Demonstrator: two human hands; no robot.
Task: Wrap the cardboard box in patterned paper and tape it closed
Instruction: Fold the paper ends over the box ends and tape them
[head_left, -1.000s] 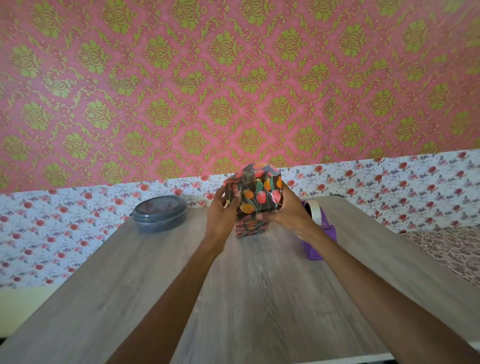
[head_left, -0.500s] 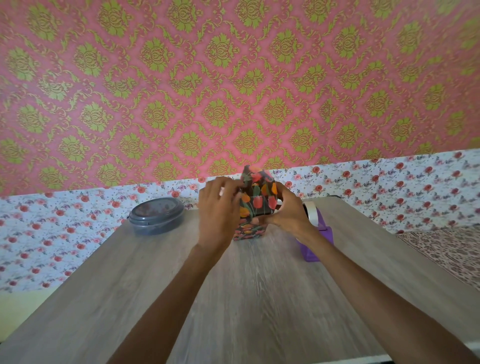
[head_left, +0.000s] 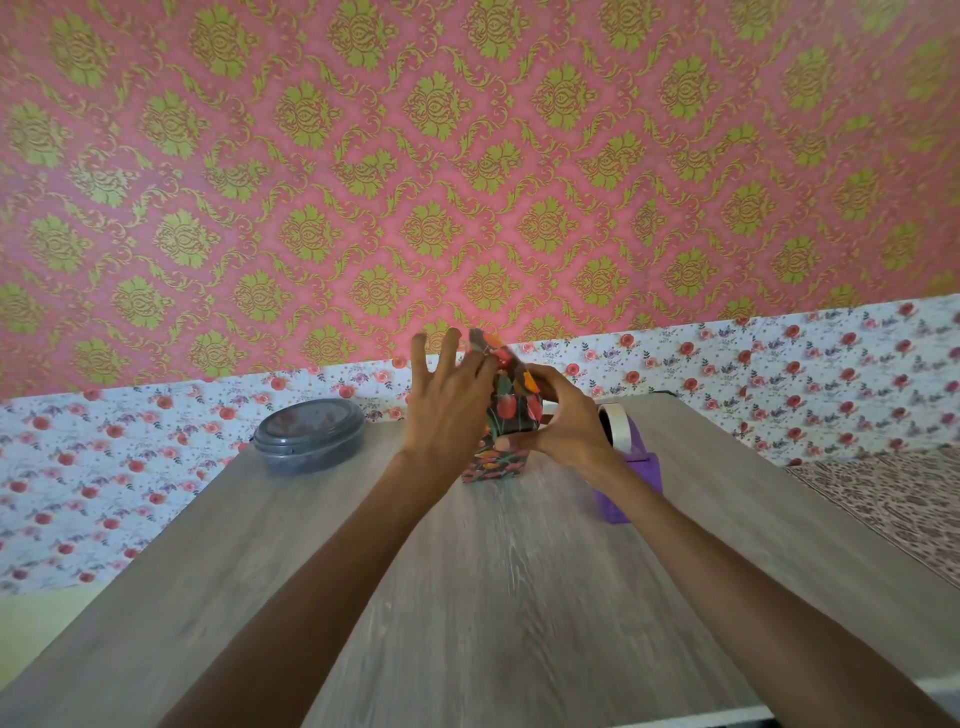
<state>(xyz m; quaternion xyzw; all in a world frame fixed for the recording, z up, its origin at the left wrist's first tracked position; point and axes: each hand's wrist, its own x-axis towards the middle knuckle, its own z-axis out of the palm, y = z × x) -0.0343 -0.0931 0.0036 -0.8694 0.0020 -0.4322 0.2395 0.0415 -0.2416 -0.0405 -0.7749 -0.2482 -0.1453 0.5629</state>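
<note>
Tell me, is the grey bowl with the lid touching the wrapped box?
Apart. The head view shows bare table between the grey bowl and the wrapped box, with the left hand in front of the box.

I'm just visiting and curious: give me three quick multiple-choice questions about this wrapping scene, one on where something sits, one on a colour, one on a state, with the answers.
1. Where is the tape dispenser relative to the wrapped box?
A. To its right
B. To its left
C. On top of it

2. What colour is the dispenser's body?
A. Green
B. Purple
C. White

3. What state is the lidded container in?
A. Tipped over
B. Open
C. Closed, upright on the table

Answers: 1 A, it stands behind the right hand. 2 B, its base is plainly purple. 3 C, its lid sits on, left of the left hand.
</note>
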